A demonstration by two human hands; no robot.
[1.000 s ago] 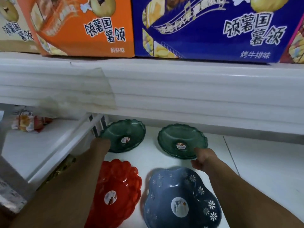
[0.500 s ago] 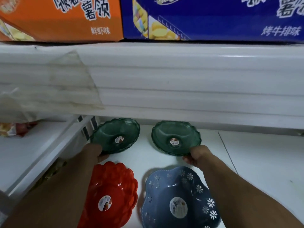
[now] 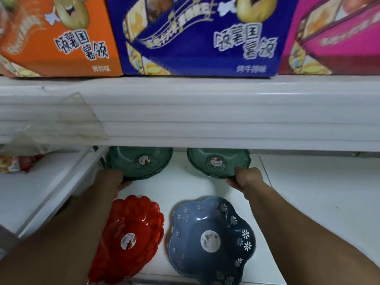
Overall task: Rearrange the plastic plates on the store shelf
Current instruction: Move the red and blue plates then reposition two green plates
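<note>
At the far left of the frame, a snack packet lies on a neighbouring white shelf, under a loose sheet of clear plastic hanging from the shelf edge above. Along the top sit three cartons in a row — an orange box, a blue box and a pink box (the print on all three is blurred).

Lower left, the left hand reaches in and grips the near rim of the left green plate, fingers curled under the edge. Below it, toward the bottom of the frame, a red plate lies partly behind the left forearm. Just beside it to the right rests a blue plate with white flower cut-outs and a round sticker in its middle.

Above that, right of centre, the right hand pinches the near rim of the right green plate — thumb on top, fingers beneath. All four plates sit on the white shelf, the green pair at the back, half tucked under the shelf edge above.
</note>
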